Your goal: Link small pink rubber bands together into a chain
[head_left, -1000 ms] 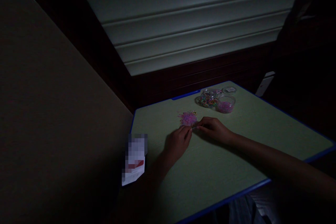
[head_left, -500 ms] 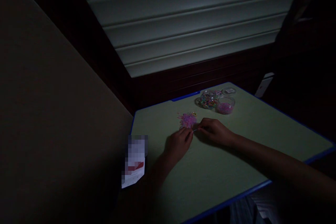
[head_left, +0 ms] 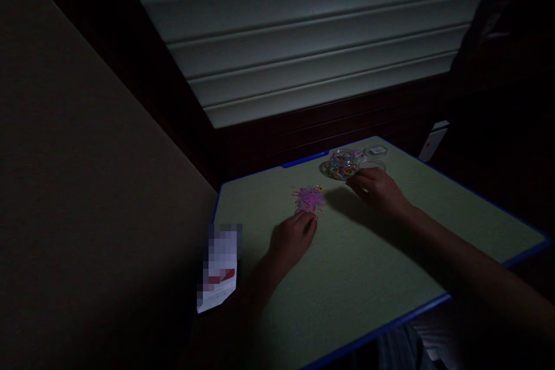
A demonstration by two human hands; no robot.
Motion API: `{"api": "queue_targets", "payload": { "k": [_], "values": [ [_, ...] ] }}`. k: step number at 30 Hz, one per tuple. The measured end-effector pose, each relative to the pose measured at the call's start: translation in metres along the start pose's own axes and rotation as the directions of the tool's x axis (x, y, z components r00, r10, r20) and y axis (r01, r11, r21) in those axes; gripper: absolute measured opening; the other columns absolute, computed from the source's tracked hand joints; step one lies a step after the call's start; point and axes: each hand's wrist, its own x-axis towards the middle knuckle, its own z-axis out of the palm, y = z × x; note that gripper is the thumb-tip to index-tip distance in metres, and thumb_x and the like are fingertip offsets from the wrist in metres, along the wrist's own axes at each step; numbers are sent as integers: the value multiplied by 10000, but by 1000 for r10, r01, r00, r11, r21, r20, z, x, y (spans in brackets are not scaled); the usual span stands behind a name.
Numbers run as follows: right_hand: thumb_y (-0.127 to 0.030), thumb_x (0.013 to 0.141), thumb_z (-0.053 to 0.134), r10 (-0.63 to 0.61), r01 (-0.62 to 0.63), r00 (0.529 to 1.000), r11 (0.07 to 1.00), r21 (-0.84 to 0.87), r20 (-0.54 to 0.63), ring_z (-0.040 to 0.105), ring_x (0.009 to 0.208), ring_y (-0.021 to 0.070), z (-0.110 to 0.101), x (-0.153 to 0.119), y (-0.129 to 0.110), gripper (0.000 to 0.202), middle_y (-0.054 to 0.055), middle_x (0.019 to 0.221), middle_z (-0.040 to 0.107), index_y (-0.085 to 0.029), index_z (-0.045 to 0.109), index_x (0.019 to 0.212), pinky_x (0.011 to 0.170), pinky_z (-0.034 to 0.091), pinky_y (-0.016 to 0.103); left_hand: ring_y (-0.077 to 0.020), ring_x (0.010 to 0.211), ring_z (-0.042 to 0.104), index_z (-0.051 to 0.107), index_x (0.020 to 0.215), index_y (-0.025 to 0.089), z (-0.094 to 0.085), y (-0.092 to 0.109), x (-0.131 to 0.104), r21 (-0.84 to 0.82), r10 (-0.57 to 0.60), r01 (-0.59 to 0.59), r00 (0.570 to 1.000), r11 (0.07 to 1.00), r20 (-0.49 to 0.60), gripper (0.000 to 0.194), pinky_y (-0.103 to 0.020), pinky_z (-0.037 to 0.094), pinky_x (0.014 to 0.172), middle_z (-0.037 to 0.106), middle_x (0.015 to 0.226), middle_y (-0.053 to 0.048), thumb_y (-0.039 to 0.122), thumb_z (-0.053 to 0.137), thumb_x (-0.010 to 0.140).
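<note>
A small heap of pink and purple bits lies on the pale green table. At its near edge my left hand is closed, fingertips pinched; what they hold is too small to make out. My right hand is raised in front of the clear jars, its thumb and fingers pressed together on something I cannot make out. Just beyond its fingertips is a jar with multicoloured rings. A second round clear jar is mostly hidden behind my right hand.
A clear lid lies at the back of the table. Beside the left edge is a white packet with a red mark. A wall stands close on the left; a white object is beyond the table's right edge.
My right hand has moved away from my left hand and the heap, back and to the right, and now covers much of the second jar. My left hand has stayed nearly in place.
</note>
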Motion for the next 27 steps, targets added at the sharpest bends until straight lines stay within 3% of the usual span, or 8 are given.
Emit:
{"api": "queue_targets", "payload": {
  "k": [6,10,27],
  "values": [
    [-257,841,393,170,-207,974,938,-280,-150,518,784,190,-15,-2,33,256,93,860,614,-157,620,902,711,296,308,-85,637,502,558,812,213,0,0,0,-4,1,-1,1000,1000,-9,197,-191,374,602,589,795,7,274,372,837],
    [-254,835,394,240,-286,957,875,-389,-165,512,760,191,-16,-3,44,261,92,828,617,-158,630,892,699,267,310,-81,628,500,562,808,207,0,-1,0,-1,0,0,1000,1000,-5,194,-188,367,591,590,789,8,267,379,832],
    [-264,827,395,265,-293,956,849,-440,-125,499,766,189,-16,-4,46,265,85,832,619,-164,632,892,711,244,304,-81,634,490,551,800,206,0,1,-1,2,3,-3,1000,1000,11,214,-187,353,601,582,778,12,284,357,842]
  ]
}}
